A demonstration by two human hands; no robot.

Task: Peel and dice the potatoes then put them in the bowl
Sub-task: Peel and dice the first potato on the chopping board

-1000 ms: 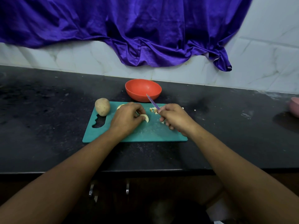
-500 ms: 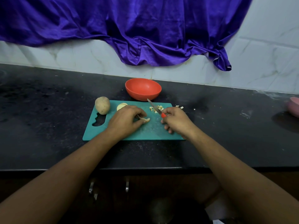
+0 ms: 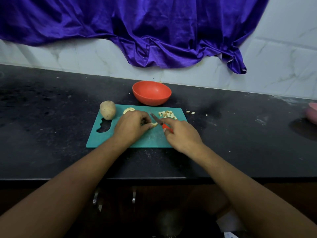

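Note:
A teal cutting board (image 3: 152, 140) lies on the black counter. My left hand (image 3: 132, 126) pinches a pale potato slice (image 3: 153, 124) against the board. My right hand (image 3: 181, 134) grips a red-handled knife (image 3: 158, 120), its index finger stretched along the spine and the blade lowered beside the slice. A heap of diced potato (image 3: 167, 114) sits at the board's far right. More cut slices (image 3: 129, 110) lie behind my left hand. A whole unpeeled potato (image 3: 107, 110) rests at the board's far left corner. The orange bowl (image 3: 151, 93) stands just behind the board and looks empty.
A few potato bits (image 3: 190, 112) lie on the black counter (image 3: 51, 126) right of the board. A pink dish (image 3: 312, 114) shows at the far right edge. Purple cloth (image 3: 137, 28) hangs on the tiled wall behind. The counter's front edge runs below my forearms.
The knife tip has come down from pointing up near the bowl to lying low by the slice. My left hand stays on the slice. The diced heap is now uncovered.

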